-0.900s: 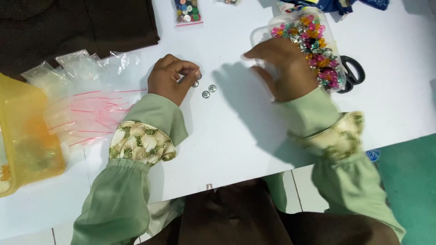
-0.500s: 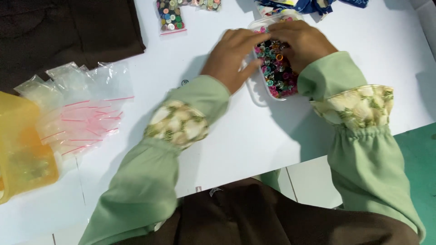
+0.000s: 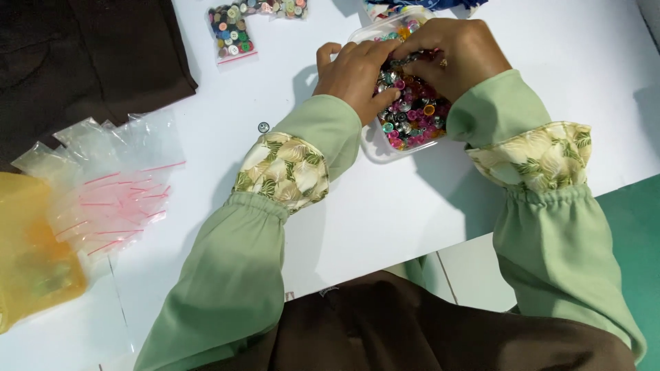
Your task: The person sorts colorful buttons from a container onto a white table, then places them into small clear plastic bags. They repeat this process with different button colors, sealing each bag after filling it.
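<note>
Both hands are working in a clear plastic container of colourful buttons at the upper centre of the frame, on the white desk. The left hand is resting on the container's left side, fingers curled into the buttons; the right hand is pinching at buttons from above, though what it grips is hidden. One loose silver button is lying left of them. Small zip bags are lying at left, a filled button bag at top.
</note>
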